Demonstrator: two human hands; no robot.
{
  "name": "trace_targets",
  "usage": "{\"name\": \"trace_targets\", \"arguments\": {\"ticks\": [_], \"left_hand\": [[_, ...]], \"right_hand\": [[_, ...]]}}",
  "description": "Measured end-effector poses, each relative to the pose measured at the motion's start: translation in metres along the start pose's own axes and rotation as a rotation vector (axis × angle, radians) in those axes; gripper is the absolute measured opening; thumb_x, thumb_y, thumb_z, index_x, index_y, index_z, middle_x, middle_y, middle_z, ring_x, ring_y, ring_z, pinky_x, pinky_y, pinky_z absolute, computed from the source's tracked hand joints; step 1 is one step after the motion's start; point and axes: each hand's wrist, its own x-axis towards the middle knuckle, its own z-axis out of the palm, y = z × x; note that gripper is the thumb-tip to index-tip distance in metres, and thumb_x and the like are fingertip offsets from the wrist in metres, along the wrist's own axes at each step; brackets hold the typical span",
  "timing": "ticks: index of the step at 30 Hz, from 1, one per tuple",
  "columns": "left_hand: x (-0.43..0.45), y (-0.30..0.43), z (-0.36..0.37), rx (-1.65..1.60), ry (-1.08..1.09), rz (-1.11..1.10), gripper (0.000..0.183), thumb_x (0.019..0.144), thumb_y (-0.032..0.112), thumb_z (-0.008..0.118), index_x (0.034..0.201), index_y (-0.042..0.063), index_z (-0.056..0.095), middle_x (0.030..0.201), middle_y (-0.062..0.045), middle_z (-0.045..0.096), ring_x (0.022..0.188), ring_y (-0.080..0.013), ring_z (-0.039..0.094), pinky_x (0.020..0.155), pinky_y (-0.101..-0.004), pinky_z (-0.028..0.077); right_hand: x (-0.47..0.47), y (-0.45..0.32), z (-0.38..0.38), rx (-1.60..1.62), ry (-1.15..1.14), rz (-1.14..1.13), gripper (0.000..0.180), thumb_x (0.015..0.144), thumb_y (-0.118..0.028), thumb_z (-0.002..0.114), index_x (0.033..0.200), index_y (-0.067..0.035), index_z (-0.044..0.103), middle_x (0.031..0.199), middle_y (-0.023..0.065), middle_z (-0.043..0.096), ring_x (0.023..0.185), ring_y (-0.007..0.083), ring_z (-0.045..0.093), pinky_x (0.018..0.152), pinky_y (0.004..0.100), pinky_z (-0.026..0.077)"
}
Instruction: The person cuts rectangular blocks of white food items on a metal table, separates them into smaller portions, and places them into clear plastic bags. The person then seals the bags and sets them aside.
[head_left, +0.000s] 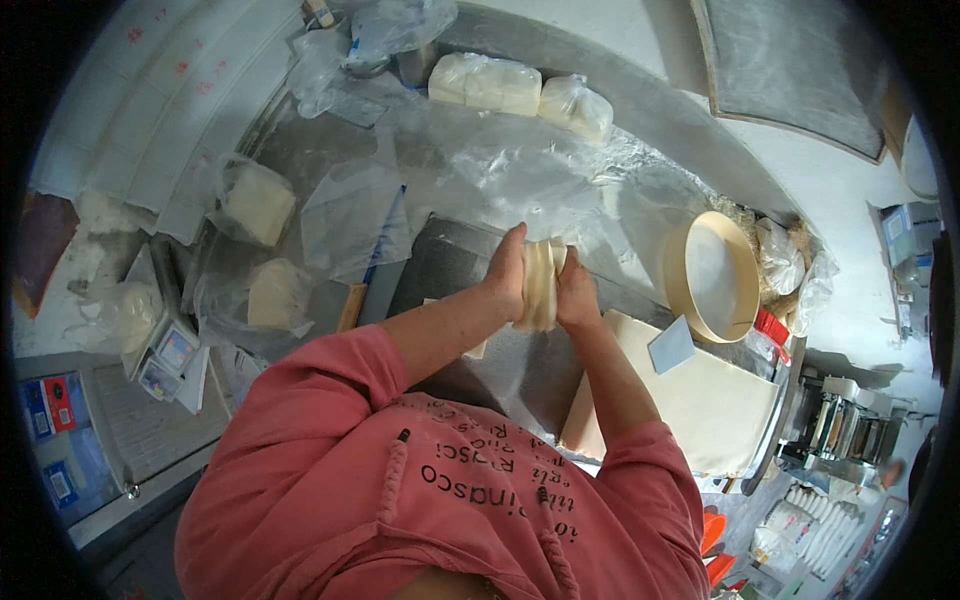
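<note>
Between my two hands is a stack of thin, pale dough sheets (540, 285), held on edge above a dark board (442, 259). My left hand (506, 274) presses its left side, thumb pointing up and away from me. Against the right side lies my right hand (576, 289), with its fingers partly hidden behind the stack. Small pale pieces (475, 349) lie on the board, partly under my left forearm. To the right, a large pale dough sheet or stack (697, 405) bears a blue-grey square scraper or card (672, 345).
A round sieve (679, 300) stands at the right. Left lie a long knife with a wooden handle (352, 307), a plastic bag (345, 217) and bagged pale blocks (259, 204). More bagged blocks (485, 82) line the back of the floury worktop (525, 169). A digital scale (169, 360) stands left.
</note>
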Motion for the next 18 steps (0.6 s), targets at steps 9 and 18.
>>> {"name": "trace_targets", "arguments": {"ticks": [9,18], "left_hand": [[0.046,-0.005,-0.041,-0.059,-0.140,0.142,0.065,0.082,0.059,0.033,0.111,0.003,0.051,0.102,-0.014,0.056,0.095,-0.0284,0.054,0.089,-0.0414,0.039],[0.037,0.008,-0.046,-0.128,-0.056,0.013,0.065,0.087,0.055,0.023,0.118,0.002,0.045,0.112,-0.016,0.053,0.104,-0.0287,0.051,0.091,-0.0394,0.040]], "right_hand": [[0.003,-0.031,-0.012,0.169,-0.021,0.076,0.043,0.088,-0.037,0.051,0.109,0.001,0.053,0.092,0.0104,0.062,0.083,0.0177,0.059,0.070,0.0308,0.047],[-0.002,-0.047,-0.029,1.023,-0.021,0.341,0.034,0.090,-0.020,0.042,0.117,0.001,0.045,0.103,0.0128,0.059,0.087,0.0233,0.060,0.077,0.0346,0.049]]}}
